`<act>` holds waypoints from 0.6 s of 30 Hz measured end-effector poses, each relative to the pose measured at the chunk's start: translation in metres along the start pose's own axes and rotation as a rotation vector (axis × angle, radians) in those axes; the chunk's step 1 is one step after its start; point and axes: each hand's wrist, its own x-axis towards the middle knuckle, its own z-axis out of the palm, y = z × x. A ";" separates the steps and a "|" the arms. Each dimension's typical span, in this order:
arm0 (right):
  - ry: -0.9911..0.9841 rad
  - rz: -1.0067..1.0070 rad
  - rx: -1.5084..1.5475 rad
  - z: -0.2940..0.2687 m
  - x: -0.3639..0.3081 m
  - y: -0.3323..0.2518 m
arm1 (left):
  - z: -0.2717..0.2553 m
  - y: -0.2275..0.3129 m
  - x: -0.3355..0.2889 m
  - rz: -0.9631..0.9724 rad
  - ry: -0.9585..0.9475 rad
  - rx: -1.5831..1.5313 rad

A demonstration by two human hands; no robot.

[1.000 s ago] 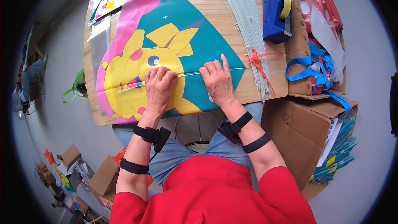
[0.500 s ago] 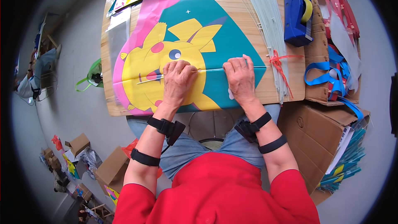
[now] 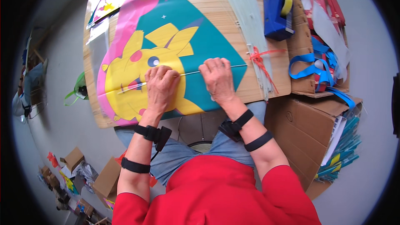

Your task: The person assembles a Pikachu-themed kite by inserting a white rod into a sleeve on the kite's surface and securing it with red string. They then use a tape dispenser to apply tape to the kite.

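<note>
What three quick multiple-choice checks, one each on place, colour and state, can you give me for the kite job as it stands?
1. Where does the tape dispenser stand?
A. on the floor by the boxes
B. on the board, beyond and right of the right hand
C. on the person's lap

2. What colour is the kite around its yellow cartoon figure?
A. teal
B. black
C. orange

3. How do the left hand and right hand lie?
A. both raised in the air
B. one holding scissors
C. both pressed flat on the kite along the thin rod

Key: 1 B, the blue dispenser sits at the board's far right corner; 2 A, teal surrounds the figure; 3 C, both palms lie down over the rod.
</note>
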 end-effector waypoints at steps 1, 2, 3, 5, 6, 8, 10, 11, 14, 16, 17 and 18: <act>0.004 -0.002 -0.001 -0.001 0.000 0.001 | 0.001 0.002 0.001 0.003 0.000 -0.002; 0.013 -0.006 0.010 0.000 0.001 -0.001 | 0.000 0.002 0.001 0.004 -0.002 0.008; 0.022 -0.004 0.009 0.002 0.001 0.000 | 0.000 0.001 0.000 0.009 -0.005 0.009; 0.013 0.002 0.022 0.000 0.000 0.000 | 0.000 0.001 0.000 0.011 -0.010 0.007; 0.008 0.005 0.030 0.000 0.000 0.000 | 0.000 0.001 0.000 0.011 -0.014 0.008; -0.003 0.009 0.032 0.000 -0.001 0.000 | 0.000 0.001 0.001 0.008 -0.020 0.005; -0.005 0.013 0.035 -0.001 -0.001 -0.001 | -0.001 0.002 0.001 0.007 -0.022 0.008; -0.001 0.016 0.037 -0.002 0.000 -0.001 | -0.002 0.002 0.002 0.008 -0.022 0.012; 0.007 0.018 0.058 0.000 -0.001 0.000 | 0.000 0.001 0.001 0.001 -0.018 0.012; 0.002 0.020 0.067 0.000 -0.001 0.000 | 0.000 0.001 0.000 -0.007 -0.013 0.006; -0.001 0.025 0.073 0.000 -0.001 0.000 | 0.000 0.001 0.000 -0.008 -0.013 0.008; -0.004 0.029 0.078 0.000 -0.002 0.000 | -0.001 0.002 0.000 -0.010 -0.013 0.010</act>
